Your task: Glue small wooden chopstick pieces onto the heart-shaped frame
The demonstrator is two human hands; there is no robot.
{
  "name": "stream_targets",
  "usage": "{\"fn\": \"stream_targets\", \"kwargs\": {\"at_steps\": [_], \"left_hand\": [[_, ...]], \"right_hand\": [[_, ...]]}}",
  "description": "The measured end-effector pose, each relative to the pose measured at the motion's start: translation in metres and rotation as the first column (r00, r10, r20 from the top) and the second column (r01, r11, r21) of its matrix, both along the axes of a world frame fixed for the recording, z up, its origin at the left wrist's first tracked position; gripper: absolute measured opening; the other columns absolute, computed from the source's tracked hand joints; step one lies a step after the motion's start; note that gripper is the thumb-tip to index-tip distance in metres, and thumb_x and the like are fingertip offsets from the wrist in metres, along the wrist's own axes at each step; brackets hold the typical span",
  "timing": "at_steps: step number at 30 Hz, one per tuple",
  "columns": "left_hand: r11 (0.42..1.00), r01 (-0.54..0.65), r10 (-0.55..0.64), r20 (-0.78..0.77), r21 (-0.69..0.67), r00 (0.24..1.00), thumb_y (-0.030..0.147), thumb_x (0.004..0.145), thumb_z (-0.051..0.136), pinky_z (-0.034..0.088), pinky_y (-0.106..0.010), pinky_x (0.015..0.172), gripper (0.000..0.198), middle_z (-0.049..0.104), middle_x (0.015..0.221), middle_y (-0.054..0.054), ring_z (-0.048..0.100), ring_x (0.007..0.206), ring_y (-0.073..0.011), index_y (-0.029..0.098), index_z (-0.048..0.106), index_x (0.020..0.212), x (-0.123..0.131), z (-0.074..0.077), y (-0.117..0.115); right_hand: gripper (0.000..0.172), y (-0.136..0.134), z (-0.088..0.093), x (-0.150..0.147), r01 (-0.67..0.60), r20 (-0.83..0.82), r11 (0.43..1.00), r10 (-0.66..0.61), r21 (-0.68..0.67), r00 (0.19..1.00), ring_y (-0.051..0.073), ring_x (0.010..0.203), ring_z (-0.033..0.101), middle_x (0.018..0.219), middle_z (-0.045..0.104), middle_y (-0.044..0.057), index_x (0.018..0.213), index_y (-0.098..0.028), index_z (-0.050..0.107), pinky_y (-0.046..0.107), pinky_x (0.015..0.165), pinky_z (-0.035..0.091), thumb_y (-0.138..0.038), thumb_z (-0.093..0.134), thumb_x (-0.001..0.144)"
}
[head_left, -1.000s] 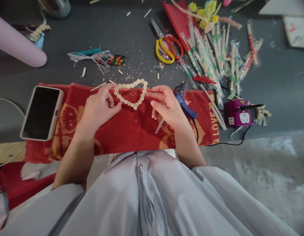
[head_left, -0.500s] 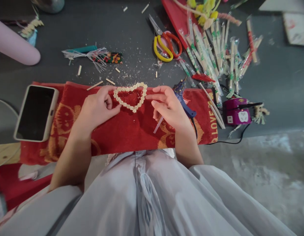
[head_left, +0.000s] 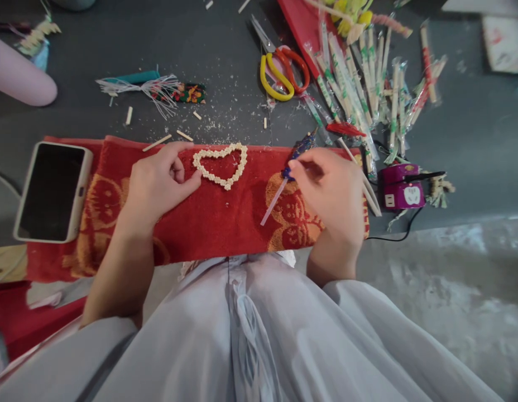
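Note:
A cream heart-shaped outline (head_left: 228, 183), made of small bead-like pieces, lies on a folded red towel (head_left: 225, 223). At its left edge rests my left hand (head_left: 156, 181), thumb and forefinger apart and nothing gripped between them; the thumb tip is close to or touching the heart. My right hand (head_left: 332, 187) is over a blue hot glue gun (head_left: 303, 146), thumb and fingers closed on its body and hiding the handle. A translucent glue stick (head_left: 272, 206) sticks out of the gun's back end toward me.
A phone (head_left: 52, 192) lies on the towel's left end. Beyond the towel are scissors (head_left: 279, 75), short stick offcuts (head_left: 156, 143), white string (head_left: 162, 92) and wrapped sticks (head_left: 346, 84). A purple power socket block (head_left: 403, 187) with a black cord stands at the right.
My right hand has moved from beside the heart rightward onto the glue gun and closed on it. My left hand stays by the heart. The view has shifted slightly.

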State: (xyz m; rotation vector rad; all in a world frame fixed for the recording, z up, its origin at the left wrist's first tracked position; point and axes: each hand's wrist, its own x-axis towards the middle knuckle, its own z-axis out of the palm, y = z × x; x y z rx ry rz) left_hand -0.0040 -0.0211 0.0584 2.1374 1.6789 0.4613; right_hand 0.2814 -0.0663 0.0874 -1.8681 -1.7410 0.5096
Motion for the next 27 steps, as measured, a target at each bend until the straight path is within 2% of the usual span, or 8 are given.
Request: {"fn": "stream_targets", "kwargs": {"at_steps": [1, 3, 7, 10, 13, 16, 22, 27], "left_hand": [[0.999, 0.023, -0.023, -0.014, 0.036, 1.000, 0.038, 0.084, 0.060, 0.044, -0.030, 0.066, 0.043, 0.058, 0.070, 0.003, 0.056, 0.064, -0.0148, 0.026, 0.063, 0.125, 0.001, 0.000, -0.001], [0.986, 0.103, -0.096, -0.062, 0.128, 0.993, 0.038, 0.087, 0.057, 0.046, -0.031, 0.071, 0.038, 0.058, 0.071, 0.001, 0.057, 0.070, -0.0160, 0.022, 0.067, 0.119, 0.005, -0.003, -0.004], [0.905, 0.295, -0.261, -0.146, 0.308, 0.954, 0.038, 0.089, 0.056, 0.050, -0.037, 0.084, 0.032, 0.064, 0.082, -0.006, 0.060, 0.084, -0.0216, 0.016, 0.072, 0.105, 0.016, -0.014, -0.008], [0.892, 0.335, -0.296, -0.168, 0.303, 0.940, 0.042, 0.086, 0.061, 0.048, -0.044, 0.091, 0.032, 0.065, 0.100, -0.011, 0.061, 0.099, -0.0282, 0.018, 0.071, 0.105, 0.024, -0.023, -0.012], [0.927, 0.292, -0.263, -0.147, 0.237, 0.954, 0.041, 0.083, 0.065, 0.044, -0.051, 0.096, 0.026, 0.063, 0.110, -0.010, 0.057, 0.113, -0.0344, 0.025, 0.069, 0.103, 0.030, -0.029, -0.016], [0.933, 0.280, -0.253, -0.143, 0.226, 0.957, 0.039, 0.081, 0.066, 0.041, -0.055, 0.097, 0.024, 0.063, 0.113, -0.011, 0.054, 0.118, -0.0381, 0.025, 0.068, 0.100, 0.034, -0.033, -0.017], [0.937, 0.268, -0.244, -0.128, 0.226, 0.961, 0.033, 0.082, 0.063, 0.040, -0.057, 0.098, 0.016, 0.063, 0.113, -0.011, 0.053, 0.120, -0.0385, 0.023, 0.066, 0.094, 0.038, -0.039, -0.016], [0.941, 0.255, -0.238, -0.100, 0.224, 0.966, 0.032, 0.082, 0.062, 0.040, -0.057, 0.098, 0.016, 0.064, 0.113, -0.010, 0.053, 0.120, -0.0381, 0.024, 0.066, 0.095, 0.038, -0.037, -0.016]], "right_hand": [[0.015, -0.003, 0.005, 0.009, 0.031, 0.114, 0.999, -0.032, 0.014, 0.993, 0.021, 0.075, 0.067, 0.083, 0.071, 0.004, 0.086, -0.022, 0.064, 0.038, 0.077, 0.052, -0.036, 0.060, 0.090], [0.013, -0.008, 0.009, 0.024, 0.051, 0.285, 0.996, -0.028, -0.073, 0.958, 0.026, 0.087, 0.067, 0.094, 0.073, 0.007, 0.091, -0.022, 0.065, 0.044, 0.084, 0.051, -0.034, 0.065, 0.087], [0.035, -0.012, -0.001, 0.040, 0.036, 0.457, 0.982, 0.054, -0.185, 0.888, 0.035, 0.111, 0.061, 0.110, 0.069, 0.015, 0.115, -0.018, 0.062, 0.051, 0.095, 0.047, -0.037, 0.066, 0.087], [0.044, -0.011, -0.012, 0.037, 0.014, 0.494, 0.972, 0.106, -0.234, 0.863, 0.037, 0.111, 0.060, 0.118, 0.067, 0.017, 0.126, -0.016, 0.057, 0.050, 0.093, 0.047, -0.039, 0.062, 0.089], [0.043, -0.009, -0.018, 0.033, 0.034, 0.525, 0.968, 0.105, -0.249, 0.845, 0.037, 0.108, 0.061, 0.117, 0.066, 0.019, 0.127, -0.016, 0.057, 0.049, 0.090, 0.048, -0.038, 0.059, 0.090], [0.040, -0.006, -0.020, 0.032, 0.044, 0.540, 0.967, 0.103, -0.252, 0.835, 0.036, 0.104, 0.062, 0.113, 0.067, 0.019, 0.124, -0.016, 0.057, 0.048, 0.087, 0.048, -0.038, 0.056, 0.091], [0.036, -0.006, -0.020, 0.041, 0.015, 0.519, 0.980, 0.092, -0.199, 0.850, 0.035, 0.103, 0.064, 0.113, 0.068, 0.018, 0.121, -0.015, 0.058, 0.049, 0.089, 0.050, -0.034, 0.056, 0.090], [0.037, -0.015, -0.015, 0.056, -0.048, 0.386, 0.986, 0.108, -0.161, 0.916, 0.031, 0.103, 0.064, 0.114, 0.068, 0.015, 0.123, -0.020, 0.055, 0.047, 0.088, 0.052, -0.036, 0.054, 0.091]]}}
